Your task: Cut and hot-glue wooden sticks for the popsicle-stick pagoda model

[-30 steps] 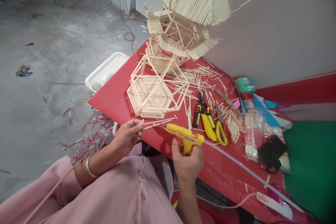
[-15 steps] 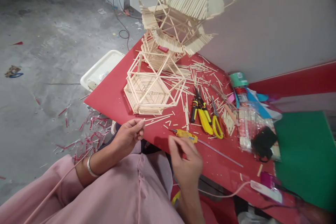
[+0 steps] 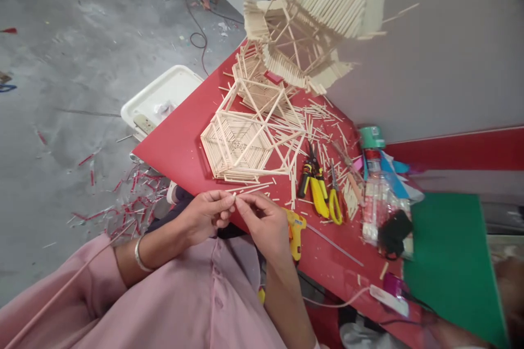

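Note:
My left hand (image 3: 210, 211) pinches a short wooden stick (image 3: 234, 194), its pale tip showing at the fingertips. My right hand (image 3: 264, 223) meets it there, thumb and fingers closed at the same small end; most of the stick is hidden. Just beyond my hands, on the red table (image 3: 176, 144), sits a hexagonal frame of wooden sticks (image 3: 237, 147) with a slatted base. A yellow glue gun (image 3: 298, 232) lies right of my right hand, partly covered by it. Loose sticks (image 3: 257, 188) lie between my hands and the frame.
A taller stick model with slatted roofs (image 3: 331, 0) stands at the back. Pliers (image 3: 317, 188), yellow-handled scissors (image 3: 335, 204) and bagged sticks (image 3: 374, 207) are on the right, near a green board (image 3: 450, 262). A white tray (image 3: 135, 103) sits left, above littered floor.
My right hand has moved left and up to meet my left hand at the stick. The glue gun now appears turned, its handle toward me. The view has shifted slightly.

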Demonstrator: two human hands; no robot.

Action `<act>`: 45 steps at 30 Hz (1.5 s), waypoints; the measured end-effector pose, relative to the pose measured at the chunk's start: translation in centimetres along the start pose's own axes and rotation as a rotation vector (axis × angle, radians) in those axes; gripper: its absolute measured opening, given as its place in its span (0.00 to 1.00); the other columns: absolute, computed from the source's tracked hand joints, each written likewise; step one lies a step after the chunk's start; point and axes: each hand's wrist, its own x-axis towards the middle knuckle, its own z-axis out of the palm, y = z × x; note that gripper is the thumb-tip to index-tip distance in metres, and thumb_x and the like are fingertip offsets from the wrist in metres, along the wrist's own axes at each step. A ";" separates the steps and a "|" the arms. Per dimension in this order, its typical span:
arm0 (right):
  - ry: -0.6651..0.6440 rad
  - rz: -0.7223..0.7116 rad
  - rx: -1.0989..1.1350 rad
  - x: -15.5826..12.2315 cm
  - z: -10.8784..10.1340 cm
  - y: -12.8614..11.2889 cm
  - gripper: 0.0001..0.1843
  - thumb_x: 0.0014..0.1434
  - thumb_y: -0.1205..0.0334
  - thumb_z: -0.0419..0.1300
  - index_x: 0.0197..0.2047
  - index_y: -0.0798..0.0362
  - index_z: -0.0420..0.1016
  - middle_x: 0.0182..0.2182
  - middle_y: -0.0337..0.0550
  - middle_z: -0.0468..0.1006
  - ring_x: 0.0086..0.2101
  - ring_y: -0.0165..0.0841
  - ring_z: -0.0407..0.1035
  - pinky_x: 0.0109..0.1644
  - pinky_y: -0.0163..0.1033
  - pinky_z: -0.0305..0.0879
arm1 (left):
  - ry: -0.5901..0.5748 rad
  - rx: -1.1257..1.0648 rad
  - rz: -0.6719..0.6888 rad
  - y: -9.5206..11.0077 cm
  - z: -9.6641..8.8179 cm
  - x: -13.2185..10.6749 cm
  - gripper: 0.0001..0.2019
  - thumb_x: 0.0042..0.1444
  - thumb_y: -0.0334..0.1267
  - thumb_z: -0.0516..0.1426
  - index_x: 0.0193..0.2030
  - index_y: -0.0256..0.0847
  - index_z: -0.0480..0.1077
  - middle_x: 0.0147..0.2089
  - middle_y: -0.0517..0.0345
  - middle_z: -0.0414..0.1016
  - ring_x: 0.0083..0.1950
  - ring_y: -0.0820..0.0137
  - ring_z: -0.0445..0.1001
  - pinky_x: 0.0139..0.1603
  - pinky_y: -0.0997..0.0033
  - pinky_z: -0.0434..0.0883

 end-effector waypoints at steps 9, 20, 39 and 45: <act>-0.186 0.149 0.120 1.0 -0.6 -1.2 0.09 0.56 0.56 0.65 0.32 0.52 0.82 0.28 0.41 0.82 0.30 0.31 0.74 0.35 0.34 0.71 | -0.165 0.116 -0.173 2.1 -1.3 0.5 0.18 0.38 0.46 0.72 0.23 0.35 0.73 0.16 0.65 0.63 0.16 0.83 0.55 0.15 0.81 0.49; -0.216 0.272 0.072 1.6 -0.2 -3.3 0.12 0.53 0.52 0.64 0.28 0.53 0.79 0.24 0.39 0.80 0.25 0.29 0.71 0.30 0.33 0.69 | -0.273 0.100 -0.295 3.5 -1.9 1.1 0.16 0.38 0.44 0.72 0.22 0.35 0.73 0.17 0.62 0.66 0.15 0.82 0.58 0.13 0.81 0.48; 0.055 0.172 -0.573 3.2 1.5 -3.3 0.14 0.58 0.52 0.60 0.36 0.50 0.83 0.26 0.42 0.84 0.27 0.35 0.76 0.32 0.35 0.68 | -0.144 -0.125 -0.127 2.1 -1.2 0.9 0.11 0.53 0.38 0.61 0.43 0.40 0.71 0.32 0.58 0.76 0.17 0.80 0.64 0.12 0.81 0.58; 0.127 0.119 -0.709 3.2 2.2 -3.4 0.13 0.58 0.54 0.59 0.37 0.50 0.84 0.28 0.44 0.84 0.28 0.35 0.77 0.34 0.36 0.69 | -0.121 -0.292 -0.199 2.3 -1.1 1.5 0.06 0.54 0.39 0.58 0.33 0.37 0.69 0.24 0.61 0.69 0.16 0.81 0.59 0.13 0.82 0.52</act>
